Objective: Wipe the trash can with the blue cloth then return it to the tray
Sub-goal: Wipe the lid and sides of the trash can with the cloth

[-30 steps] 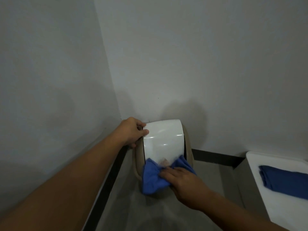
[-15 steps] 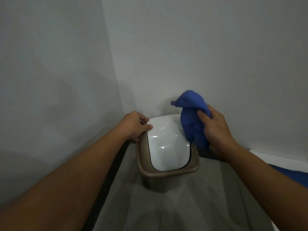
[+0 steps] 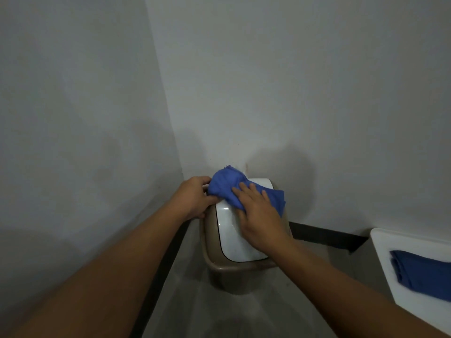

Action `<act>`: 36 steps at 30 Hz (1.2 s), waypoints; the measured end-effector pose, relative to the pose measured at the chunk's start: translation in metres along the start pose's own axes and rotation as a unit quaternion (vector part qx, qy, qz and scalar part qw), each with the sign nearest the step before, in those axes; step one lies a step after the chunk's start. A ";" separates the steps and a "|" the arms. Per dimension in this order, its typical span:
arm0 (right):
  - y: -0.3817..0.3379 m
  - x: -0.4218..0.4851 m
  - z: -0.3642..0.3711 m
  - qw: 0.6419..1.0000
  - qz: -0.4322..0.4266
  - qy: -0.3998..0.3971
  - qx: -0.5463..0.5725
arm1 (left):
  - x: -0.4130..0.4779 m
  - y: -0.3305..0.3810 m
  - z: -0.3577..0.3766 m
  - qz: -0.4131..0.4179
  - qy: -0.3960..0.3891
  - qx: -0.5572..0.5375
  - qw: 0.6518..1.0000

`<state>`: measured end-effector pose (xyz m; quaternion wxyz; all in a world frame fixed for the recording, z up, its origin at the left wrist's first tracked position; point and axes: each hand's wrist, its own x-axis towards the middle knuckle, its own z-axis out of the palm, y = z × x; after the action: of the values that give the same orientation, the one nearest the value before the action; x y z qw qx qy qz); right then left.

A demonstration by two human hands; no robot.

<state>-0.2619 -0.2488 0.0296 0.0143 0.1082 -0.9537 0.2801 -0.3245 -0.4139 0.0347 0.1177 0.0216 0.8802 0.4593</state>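
The blue cloth [image 3: 234,191] is pressed flat on the trash can [image 3: 234,267] lid under the open right hand [image 3: 258,220]; the rim is gripped by the left hand [image 3: 192,198]. The swing lid could be tipped inward by a hard push.

Blue cloth [image 3: 228,191] on my trash can [image 3: 234,272]

Bunched over the white lid's far end; tan can upright in the corner; white tray [image 3: 388,254] at right.

The trash can [image 3: 234,274] is tan-brown, its lid [image 3: 238,242] glossy white — plain, no pattern. On that lid lies a solid blue cloth [image 3: 229,189]; right of the can, a white tray [image 3: 388,252] holds a darker blue cloth [image 3: 424,274].
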 end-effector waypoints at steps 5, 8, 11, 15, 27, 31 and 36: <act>-0.007 -0.004 -0.037 0.988 0.013 0.008 0.152 | 0.005 -0.003 -0.002 -0.025 -0.035 0.060 0.997; 0.001 0.013 -0.073 0.968 0.067 0.139 0.200 | 0.000 -0.001 0.000 -0.058 -0.004 -0.037 0.998; 0.010 0.034 -0.096 0.934 0.093 0.280 0.201 | -0.005 0.002 0.003 -0.103 0.013 -0.054 0.993; 0.019 0.058 -0.066 0.985 0.140 0.105 0.016 | -0.010 0.005 0.005 -0.139 -0.005 -0.058 0.989; -0.020 0.088 -0.014 0.995 0.036 -0.095 -0.015 | -0.011 0.006 0.008 -0.132 -0.001 -0.050 0.990; -0.044 0.076 -0.008 0.994 0.020 -0.054 0.091 | -0.008 0.001 0.008 -0.126 0.006 -0.063 0.990; -0.043 0.053 -0.026 0.941 0.064 -0.066 0.326 | -0.007 -0.002 0.010 -0.120 0.020 -0.094 0.988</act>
<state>-0.3050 -0.2806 0.0791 -0.1024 0.0644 -0.8137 0.5685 -0.3152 -0.4081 0.0289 0.1555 -0.1043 0.8314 0.5233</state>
